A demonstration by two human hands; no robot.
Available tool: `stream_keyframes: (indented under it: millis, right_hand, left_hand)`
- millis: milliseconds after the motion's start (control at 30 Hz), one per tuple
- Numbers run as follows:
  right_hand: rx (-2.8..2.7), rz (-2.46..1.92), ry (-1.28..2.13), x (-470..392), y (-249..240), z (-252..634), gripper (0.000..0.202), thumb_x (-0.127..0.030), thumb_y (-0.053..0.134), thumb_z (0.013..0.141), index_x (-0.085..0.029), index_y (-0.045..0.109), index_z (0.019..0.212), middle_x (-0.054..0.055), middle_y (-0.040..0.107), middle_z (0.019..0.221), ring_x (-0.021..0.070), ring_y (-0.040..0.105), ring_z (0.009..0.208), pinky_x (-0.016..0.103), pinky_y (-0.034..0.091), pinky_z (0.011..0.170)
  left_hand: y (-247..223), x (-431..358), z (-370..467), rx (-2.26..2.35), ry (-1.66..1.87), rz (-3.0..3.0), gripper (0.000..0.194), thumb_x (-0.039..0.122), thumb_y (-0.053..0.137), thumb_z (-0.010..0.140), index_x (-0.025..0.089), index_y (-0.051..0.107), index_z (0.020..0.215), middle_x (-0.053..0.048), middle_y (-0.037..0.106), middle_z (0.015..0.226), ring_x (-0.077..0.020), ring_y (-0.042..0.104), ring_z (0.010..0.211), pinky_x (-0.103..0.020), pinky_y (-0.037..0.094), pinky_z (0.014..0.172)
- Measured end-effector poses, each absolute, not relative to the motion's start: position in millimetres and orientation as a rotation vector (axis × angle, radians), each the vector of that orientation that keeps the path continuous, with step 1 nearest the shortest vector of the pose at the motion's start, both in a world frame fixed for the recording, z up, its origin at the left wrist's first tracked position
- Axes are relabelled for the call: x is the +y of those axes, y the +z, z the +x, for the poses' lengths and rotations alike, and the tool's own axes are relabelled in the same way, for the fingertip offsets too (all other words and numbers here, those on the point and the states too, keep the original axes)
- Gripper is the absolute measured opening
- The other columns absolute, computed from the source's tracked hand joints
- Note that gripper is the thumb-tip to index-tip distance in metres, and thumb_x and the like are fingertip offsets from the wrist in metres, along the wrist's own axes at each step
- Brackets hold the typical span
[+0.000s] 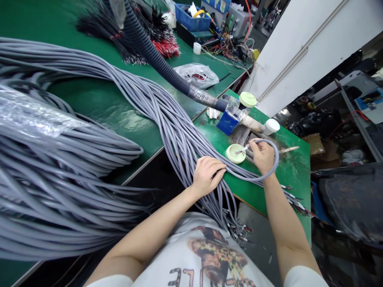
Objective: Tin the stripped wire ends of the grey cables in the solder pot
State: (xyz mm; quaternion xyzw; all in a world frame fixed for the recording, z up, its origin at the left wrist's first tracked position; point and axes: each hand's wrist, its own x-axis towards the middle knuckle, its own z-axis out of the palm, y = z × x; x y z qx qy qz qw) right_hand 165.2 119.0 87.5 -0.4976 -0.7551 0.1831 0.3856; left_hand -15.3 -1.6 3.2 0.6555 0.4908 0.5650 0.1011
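Note:
My right hand point(262, 156) pinches a grey cable point(277, 153) just behind its stripped end, and the cable bends round in a loop past the wrist. Its thin bare wires reach over the mouth of a small pale-green pot point(231, 154). Further left, my left hand point(208, 175) lies across a thick bundle of grey cables point(167, 107), with thumb and fingertips closed at one cable on the bundle's edge. Stripped cable ends point(299, 207) with coloured wires spread out beyond my right wrist, and more ends hang down at the table edge.
A ribbed hose point(161, 63) runs to a blue box point(229, 121) behind the pot. A white tub point(271, 126) and a round pale-green lid point(247, 99) stand nearby. Wrapped grey cable coils point(60, 131) fill the left. Black wire bundles point(119, 36) and a blue basket point(193, 18) lie further back.

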Motion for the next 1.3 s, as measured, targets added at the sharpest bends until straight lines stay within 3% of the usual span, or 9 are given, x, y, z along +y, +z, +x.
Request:
stream_keyframes:
  millis: [300,667,1300]
  right_hand:
    - [-2.029,-1.321,0.387,126.0,80.2,164.9,0.021,-0.034,0.053,0.087,-0.019,0.067,0.082,0.003,0.072,0.077,0.0195,0.066,0.076,0.033,0.049,0.078]
    - [-1.884,-1.325,0.168,129.7,117.6,192.7,0.019,-0.032,0.054,0.088,-0.018,0.066,0.083,0.003,0.070,0.073,0.0184,0.065,0.069,0.032,0.051,0.068]
    - [-1.861,-1.566,0.038,197.9,70.0,264.6,0.024,-0.034,0.050,0.084,-0.017,0.066,0.079,0.008,0.070,0.078,0.0233,0.063,0.076,0.037,0.047,0.076]
  left_hand:
    - [3.5,-1.7,-15.9,1.432,1.647,1.922,0.015,0.022,0.060,0.084,0.024,0.067,0.097,-0.003,0.073,0.095,-0.0182,0.064,0.094,-0.041,0.039,0.097]
    - [2.1,-2.1,-16.6,1.453,1.673,1.913,0.015,0.022,0.062,0.083,0.024,0.066,0.097,-0.003,0.072,0.095,-0.0181,0.064,0.094,-0.041,0.039,0.098]
    - [2.5,-1.4,-15.9,1.462,1.652,1.972,0.014,0.021,0.062,0.083,0.024,0.066,0.097,-0.003,0.073,0.094,-0.0186,0.065,0.092,-0.042,0.039,0.096]
